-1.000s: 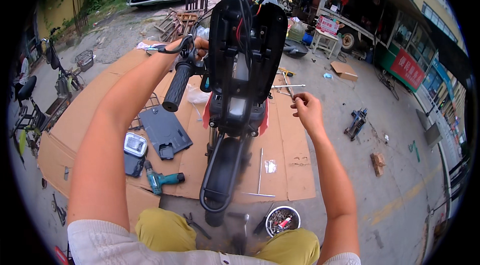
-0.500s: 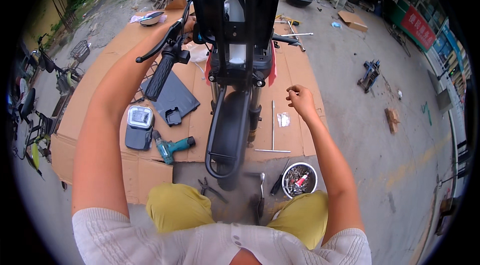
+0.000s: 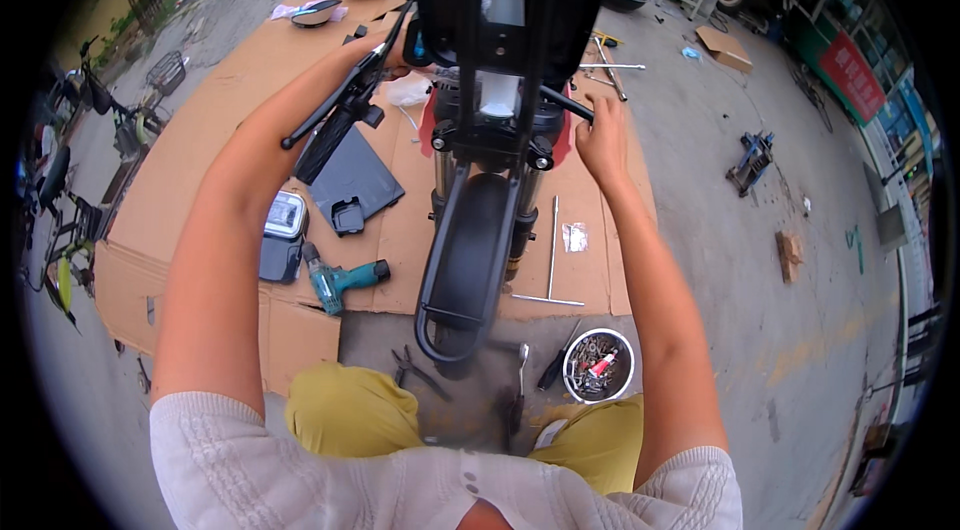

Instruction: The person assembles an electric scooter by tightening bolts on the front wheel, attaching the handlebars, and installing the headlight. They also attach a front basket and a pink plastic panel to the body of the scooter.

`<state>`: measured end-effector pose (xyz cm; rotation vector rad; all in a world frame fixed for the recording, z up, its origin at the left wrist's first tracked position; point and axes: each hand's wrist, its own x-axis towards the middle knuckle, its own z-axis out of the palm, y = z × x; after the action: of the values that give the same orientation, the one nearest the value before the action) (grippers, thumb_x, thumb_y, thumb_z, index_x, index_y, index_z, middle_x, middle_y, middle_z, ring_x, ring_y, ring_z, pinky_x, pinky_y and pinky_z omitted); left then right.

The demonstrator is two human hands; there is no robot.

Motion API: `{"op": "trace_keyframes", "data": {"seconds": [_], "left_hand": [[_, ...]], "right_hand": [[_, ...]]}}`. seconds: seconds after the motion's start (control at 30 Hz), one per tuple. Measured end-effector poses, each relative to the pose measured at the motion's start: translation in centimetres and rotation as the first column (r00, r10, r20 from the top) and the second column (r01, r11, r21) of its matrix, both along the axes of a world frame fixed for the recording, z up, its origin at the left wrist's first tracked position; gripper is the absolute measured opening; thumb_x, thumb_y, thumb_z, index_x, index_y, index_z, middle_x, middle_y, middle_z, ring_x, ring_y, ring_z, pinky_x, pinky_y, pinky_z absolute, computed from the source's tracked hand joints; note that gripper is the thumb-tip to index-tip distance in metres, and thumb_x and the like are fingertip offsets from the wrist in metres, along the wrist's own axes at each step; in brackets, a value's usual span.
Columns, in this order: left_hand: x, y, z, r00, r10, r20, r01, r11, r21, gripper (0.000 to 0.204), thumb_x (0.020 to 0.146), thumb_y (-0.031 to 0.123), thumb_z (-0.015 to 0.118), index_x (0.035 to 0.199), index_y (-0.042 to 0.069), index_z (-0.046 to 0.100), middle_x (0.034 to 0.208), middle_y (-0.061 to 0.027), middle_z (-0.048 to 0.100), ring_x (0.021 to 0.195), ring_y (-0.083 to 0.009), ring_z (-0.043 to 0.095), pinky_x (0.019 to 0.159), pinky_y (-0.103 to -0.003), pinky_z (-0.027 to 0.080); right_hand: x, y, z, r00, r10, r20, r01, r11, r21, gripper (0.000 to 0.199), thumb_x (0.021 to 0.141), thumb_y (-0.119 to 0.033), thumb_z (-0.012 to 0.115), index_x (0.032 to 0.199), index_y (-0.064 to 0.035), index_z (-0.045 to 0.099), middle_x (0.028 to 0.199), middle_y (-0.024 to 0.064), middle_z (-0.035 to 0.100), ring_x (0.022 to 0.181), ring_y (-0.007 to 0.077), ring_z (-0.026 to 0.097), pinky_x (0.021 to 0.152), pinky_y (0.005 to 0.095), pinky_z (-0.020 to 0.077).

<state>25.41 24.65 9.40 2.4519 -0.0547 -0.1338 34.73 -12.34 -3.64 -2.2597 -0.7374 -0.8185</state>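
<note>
An electric scooter or motorbike front end (image 3: pixel 500 50) stands before me, its black front wheel and mudguard (image 3: pixel 460 260) toward my knees. My right hand (image 3: pixel 603 140) is closed round the outer end of a black lever-like bar (image 3: pixel 566 102) sticking out from its right side. My left hand (image 3: pixel 402 48) reaches behind the left handlebar with its black grip (image 3: pixel 322 148) and lever (image 3: pixel 335 105). Its fingers are mostly hidden by the front end, so what they touch does not show.
On the cardboard (image 3: pixel 200 180) lie a teal cordless drill (image 3: pixel 345 280), a headlamp-like part (image 3: pixel 285 217), a dark panel (image 3: pixel 360 175) and a T-handle wrench (image 3: pixel 554 250). Pliers (image 3: pixel 420 373), a ratchet (image 3: pixel 521 380), a screwdriver (image 3: pixel 556 362) and a bowl of bolts (image 3: pixel 625 367) sit near my knees.
My right hand has moved up and forward from free air to the black bar. The front end has shifted right and turned slightly in view; my left arm moved with it.
</note>
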Motion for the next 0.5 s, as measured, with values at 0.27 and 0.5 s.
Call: {"op": "trace_keyframes", "data": {"seconds": [0.27, 0.5], "left_hand": [[4.4, -2.2, -3.0, 0.997, -0.048, 0.061, 0.053, 0.994, -0.096, 0.034, 0.078, 0.038, 0.071, 0.074, 0.004, 0.068, 0.053, -0.0004, 0.046, 0.046, -0.0104, 0.039, 0.043, -0.027, 0.028], [3.5, 3.0, -5.0, 0.998, -0.014, 0.054, 0.032, 0.934, -0.355, 0.056, 0.089, 0.056, 0.051, 0.105, 0.005, 0.068, 0.084, -0.0086, 0.067, 0.074, -0.0150, 0.065, 0.063, -0.028, 0.050]], "right_hand": [[9.4, -1.2, -2.9, 0.984, 0.019, -0.175, -0.084, 0.923, -0.375, 0.041, 0.075, -0.005, 0.058, 0.116, 0.0001, 0.055, 0.111, 0.0267, 0.058, 0.104, 0.0427, 0.055, 0.091, 0.0455, 0.0451], [9.1, 0.6, -3.9, 0.976, 0.167, -0.138, -0.208, 0.898, -0.387, 0.030, 0.082, -0.001, 0.057, 0.111, -0.0008, 0.049, 0.085, 0.0257, 0.058, 0.083, 0.0430, 0.059, 0.070, 0.0449, 0.0458]]}}
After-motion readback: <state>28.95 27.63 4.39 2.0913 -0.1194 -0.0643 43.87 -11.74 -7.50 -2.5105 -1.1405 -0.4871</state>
